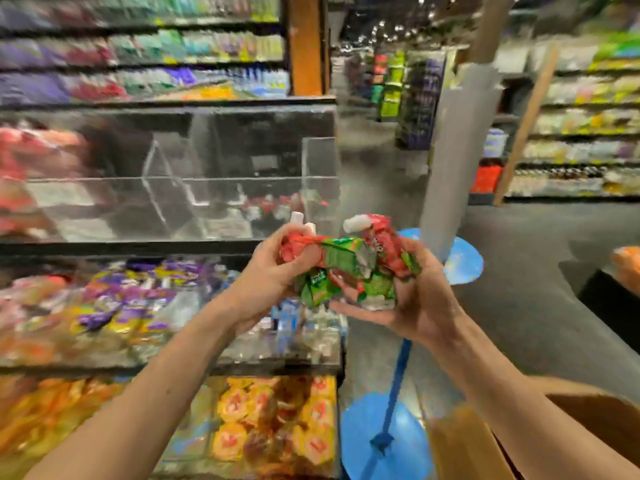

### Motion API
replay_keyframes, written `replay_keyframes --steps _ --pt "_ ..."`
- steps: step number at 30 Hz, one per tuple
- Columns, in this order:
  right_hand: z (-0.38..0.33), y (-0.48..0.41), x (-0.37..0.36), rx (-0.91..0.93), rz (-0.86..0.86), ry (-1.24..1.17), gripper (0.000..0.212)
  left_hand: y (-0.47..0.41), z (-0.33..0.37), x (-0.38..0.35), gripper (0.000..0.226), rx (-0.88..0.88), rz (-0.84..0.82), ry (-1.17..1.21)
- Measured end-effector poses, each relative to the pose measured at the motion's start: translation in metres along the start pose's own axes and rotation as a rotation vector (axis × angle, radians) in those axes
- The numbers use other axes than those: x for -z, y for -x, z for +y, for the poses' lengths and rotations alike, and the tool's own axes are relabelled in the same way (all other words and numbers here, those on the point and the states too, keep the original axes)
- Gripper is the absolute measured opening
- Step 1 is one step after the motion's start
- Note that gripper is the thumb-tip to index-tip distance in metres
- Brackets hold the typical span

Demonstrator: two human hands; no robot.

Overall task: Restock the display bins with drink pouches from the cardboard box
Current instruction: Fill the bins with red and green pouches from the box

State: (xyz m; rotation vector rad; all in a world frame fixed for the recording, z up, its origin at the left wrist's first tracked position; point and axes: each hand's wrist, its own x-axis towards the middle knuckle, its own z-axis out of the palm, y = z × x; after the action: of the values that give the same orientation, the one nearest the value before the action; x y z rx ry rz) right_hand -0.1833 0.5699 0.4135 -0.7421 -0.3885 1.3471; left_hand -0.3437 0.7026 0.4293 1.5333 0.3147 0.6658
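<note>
Both hands hold a bunch of red and green drink pouches with white caps in front of the display. My left hand grips the left pouches near their caps. Under the right pouches my right hand cups them, fingers curled round their bottoms. Just behind the hands stands a clear display bin with a few red pouches low at its right end. The cardboard box sits open at the bottom right, beneath my right forearm. The whole view is motion-blurred.
Lower bins hold purple and yellow packets and orange-yellow packets. A blue stand with a grey post is right of the display. Stocked shelves line the back and right; the aisle floor opens at the right.
</note>
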Motion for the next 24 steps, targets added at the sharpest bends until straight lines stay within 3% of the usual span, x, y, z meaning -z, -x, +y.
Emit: replay_keyframes --steps 5,10,16,20,22,24 --pt "0.024 -0.052 -0.06 0.004 -0.19 0.026 0.06 -0.007 0.007 0.089 0.028 -0.04 0.041 -0.067" --pt "0.031 -0.098 -0.111 0.098 -0.157 0.094 0.047 -0.034 0.02 0.158 0.033 -0.15 0.017 -0.178" --pt "0.012 -0.138 -0.16 0.195 -0.084 0.136 0.043 -0.081 0.061 0.184 0.039 -0.31 0.011 -0.403" --pt "-0.011 -0.162 -0.175 0.21 -0.058 0.175 0.04 -0.116 0.086 0.19 0.062 -0.339 -0.119 -0.569" --pt "-0.023 -0.174 -0.177 0.218 -0.117 0.187 0.041 -0.129 0.095 0.188 0.07 -0.319 -0.122 -0.559" --pt "-0.035 -0.183 -0.176 0.233 -0.152 0.197 0.04 -0.143 0.1 0.188 0.06 -0.249 -0.05 -0.496"
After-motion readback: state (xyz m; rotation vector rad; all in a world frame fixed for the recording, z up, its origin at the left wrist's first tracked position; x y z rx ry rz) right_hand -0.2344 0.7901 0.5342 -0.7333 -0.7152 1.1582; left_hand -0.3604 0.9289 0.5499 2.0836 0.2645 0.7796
